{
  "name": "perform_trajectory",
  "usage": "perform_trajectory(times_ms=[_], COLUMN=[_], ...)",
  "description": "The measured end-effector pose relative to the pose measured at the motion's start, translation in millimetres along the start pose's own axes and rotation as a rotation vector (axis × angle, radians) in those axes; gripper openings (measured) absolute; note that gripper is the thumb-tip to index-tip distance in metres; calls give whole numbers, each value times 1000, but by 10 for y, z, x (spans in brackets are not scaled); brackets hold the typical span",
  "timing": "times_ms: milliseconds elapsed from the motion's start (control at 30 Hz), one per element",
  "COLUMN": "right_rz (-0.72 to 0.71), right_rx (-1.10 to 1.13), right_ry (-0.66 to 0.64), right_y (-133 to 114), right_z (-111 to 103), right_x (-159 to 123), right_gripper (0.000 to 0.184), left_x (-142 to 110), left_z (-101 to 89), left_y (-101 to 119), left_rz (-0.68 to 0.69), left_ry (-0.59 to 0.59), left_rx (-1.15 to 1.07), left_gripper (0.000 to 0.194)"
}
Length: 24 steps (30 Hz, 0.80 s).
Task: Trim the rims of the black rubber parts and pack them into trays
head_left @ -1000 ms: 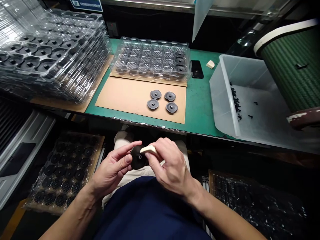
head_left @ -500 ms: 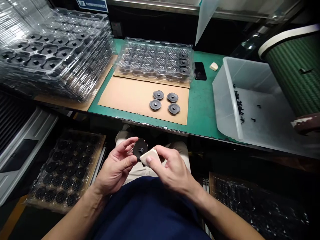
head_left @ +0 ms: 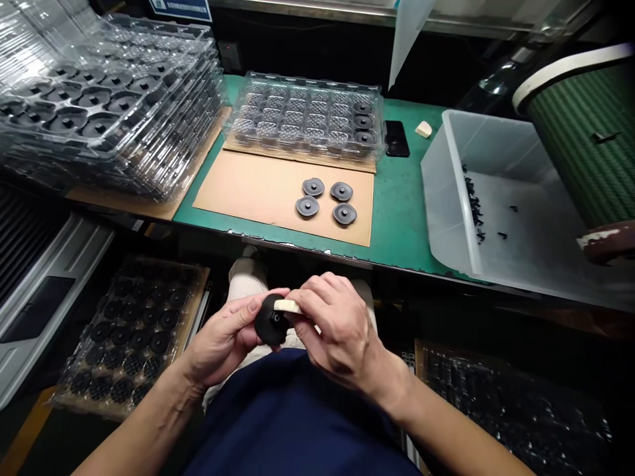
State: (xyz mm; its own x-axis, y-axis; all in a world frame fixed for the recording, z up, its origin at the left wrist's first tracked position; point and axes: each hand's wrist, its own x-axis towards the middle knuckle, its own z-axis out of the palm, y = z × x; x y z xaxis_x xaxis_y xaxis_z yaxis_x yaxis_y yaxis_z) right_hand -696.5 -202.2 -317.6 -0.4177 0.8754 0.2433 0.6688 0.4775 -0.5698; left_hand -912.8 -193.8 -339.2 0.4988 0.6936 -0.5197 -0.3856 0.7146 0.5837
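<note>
My left hand (head_left: 225, 337) grips a dark round disc (head_left: 268, 325) with a small raised hub in its middle, held tilted above my lap. My right hand (head_left: 337, 330) is closed on a cream-coloured wedge or block (head_left: 288, 306), perhaps a sponge, whose edge lies against the disc's face near the hub. Several similar grey discs (head_left: 307, 206) rest hub-up on a cardboard sheet (head_left: 238, 188) on the bench. Behind them, a clear plastic tray (head_left: 302, 145) holds discs in its right-hand column.
Stacked clear trays (head_left: 163, 145) with dark discs stand at the left. At the right are a translucent bin (head_left: 449, 198) with small black pieces, a green ribbed cylinder (head_left: 585, 139), a second cream block (head_left: 423, 129) and a black phone-like slab (head_left: 397, 139). Another filled tray (head_left: 131, 330) sits low left.
My right hand has turned over, bringing the cream block from the disc's lower right edge up to its upper right face. The disc has shifted slightly down and left in my left hand.
</note>
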Motion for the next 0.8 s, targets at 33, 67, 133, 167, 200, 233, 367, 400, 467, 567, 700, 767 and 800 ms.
perform_trajectory(times_ms=[33,67,133,167,200,233,367,400,467,567,700,767,800], right_rz=[-28,-56,-117,-151,-181,-207,-328,-353,-320,26,483,533,522], right_rx=[11,23,39,42,41,38,51,49,8,-29,376,528,547], right_ry=[-11,-17,-21,-24,-32,-39,-61,-58,-28,86,-41,-36,1], right_y=[5,14,41,59,78,94,114,107,84,45,-32,-94,-126], right_z=[-4,-5,5,13,21,27,33,34,47,97,139,115,95], right_x=[-11,-21,-36,-41,-44,-46,-36,-31,-25,-26,-12,18,35], right_gripper=[19,21,23,23,23,22,23,24,21,21,33,30,27], left_x=[4,8,12,12,11,10,5,7,21,65,128,138,134], left_z=[-13,-26,-58,-74,-88,-100,-88,-72,-37,0,43,93,124], left_y=[-9,-22,-56,-75,-95,-114,-163,-164,-155,-132,-142,-150,-145], left_rz=[-30,-67,-157,-194,-223,-245,-303,-310,-254,-8,213,295,342], left_ry=[-13,-18,-10,-5,-1,0,-4,-4,12,120,182,166,167], left_rx=[0,-8,-34,-46,-54,-58,-63,-71,-114,-179,-71,-4,20], left_gripper=[31,29,32,34,36,37,39,40,37,31,54,55,54])
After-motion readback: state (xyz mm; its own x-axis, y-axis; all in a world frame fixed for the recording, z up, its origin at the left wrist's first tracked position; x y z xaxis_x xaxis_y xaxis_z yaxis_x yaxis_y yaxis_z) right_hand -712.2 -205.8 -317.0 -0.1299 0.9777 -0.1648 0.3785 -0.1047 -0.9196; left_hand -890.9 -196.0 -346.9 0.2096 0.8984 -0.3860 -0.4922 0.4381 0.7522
